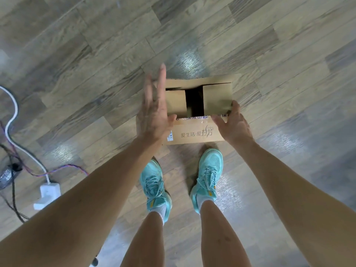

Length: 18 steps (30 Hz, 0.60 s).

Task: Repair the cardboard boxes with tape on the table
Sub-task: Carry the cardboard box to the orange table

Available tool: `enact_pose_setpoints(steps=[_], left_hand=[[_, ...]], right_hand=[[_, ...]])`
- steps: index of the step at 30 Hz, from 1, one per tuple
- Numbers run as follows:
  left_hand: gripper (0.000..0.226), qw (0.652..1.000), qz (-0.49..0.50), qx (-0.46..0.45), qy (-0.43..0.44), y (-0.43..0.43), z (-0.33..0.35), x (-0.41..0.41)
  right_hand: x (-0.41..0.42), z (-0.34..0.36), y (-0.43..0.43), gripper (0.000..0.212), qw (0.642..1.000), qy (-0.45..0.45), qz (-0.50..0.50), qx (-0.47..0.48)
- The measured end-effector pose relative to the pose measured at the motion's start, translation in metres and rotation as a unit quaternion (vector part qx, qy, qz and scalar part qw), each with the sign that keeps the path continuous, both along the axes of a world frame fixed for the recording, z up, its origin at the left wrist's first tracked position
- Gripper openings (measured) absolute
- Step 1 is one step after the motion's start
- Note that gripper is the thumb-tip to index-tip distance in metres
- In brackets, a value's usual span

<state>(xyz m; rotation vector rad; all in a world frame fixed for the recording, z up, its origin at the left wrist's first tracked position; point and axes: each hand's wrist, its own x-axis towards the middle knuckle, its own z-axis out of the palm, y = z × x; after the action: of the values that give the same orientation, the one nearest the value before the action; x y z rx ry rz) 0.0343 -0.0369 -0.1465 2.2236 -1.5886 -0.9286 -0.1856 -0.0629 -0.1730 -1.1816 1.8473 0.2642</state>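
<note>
Left hand (154,114) flat (fingers straight); right hand (234,124) grips box (194,134).

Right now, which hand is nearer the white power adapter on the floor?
Left. The left hand is at the left edge of the cardboard box, toward the white power adapter; the right hand holds its right corner, farther away.

A wooden floor (77,54) carries two teal shoes (154,185); at left lie a white adapter (47,194), a white cord (14,105) and dark cables (13,191).

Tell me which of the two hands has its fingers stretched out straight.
The left hand: its fingers are straight, pointing away along the left side of the cardboard box. The right hand instead curls fingers and thumb around the box's right edge.
</note>
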Motion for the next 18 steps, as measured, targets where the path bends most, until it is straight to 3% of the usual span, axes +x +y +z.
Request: enact_pose_setpoints(steps=[2,5,6,8,12,15,18], left_hand=[[0.119,0.999,0.025,-0.034,0.017,-0.009,0.003,-0.001],[0.054,0.999,0.022,-0.035,-0.021,-0.011,0.003,-0.006],[0.042,0.999,0.035,-0.023,-0.025,-0.006,0.001,-0.009],[0.046,0.996,0.091,0.016,0.001,0.009,-0.01,-0.015],[0.028,0.976,0.203,0.06,0.056,0.024,-0.032,-0.018],[0.035,0.964,0.225,0.116,0.08,0.019,-0.037,-0.023],[0.048,0.95,0.27,0.127,0.096,0.019,-0.042,-0.028]], right_hand=[[-0.001,0.0,0.0,0.071,1.0,-0.01,-0.015,0.024],[-0.001,0.0,0.001,0.07,0.999,-0.021,-0.036,0.027],[-0.001,0.0,0.002,0.07,0.998,-0.022,-0.043,0.027],[-0.003,-0.003,0.006,0.071,0.997,-0.024,-0.067,0.036],[-0.007,-0.009,0.015,0.065,0.993,-0.037,-0.104,0.046],[-0.009,-0.013,0.021,0.052,0.987,-0.073,-0.144,0.023],[-0.006,-0.013,0.023,0.059,0.977,-0.116,-0.18,-0.005]])
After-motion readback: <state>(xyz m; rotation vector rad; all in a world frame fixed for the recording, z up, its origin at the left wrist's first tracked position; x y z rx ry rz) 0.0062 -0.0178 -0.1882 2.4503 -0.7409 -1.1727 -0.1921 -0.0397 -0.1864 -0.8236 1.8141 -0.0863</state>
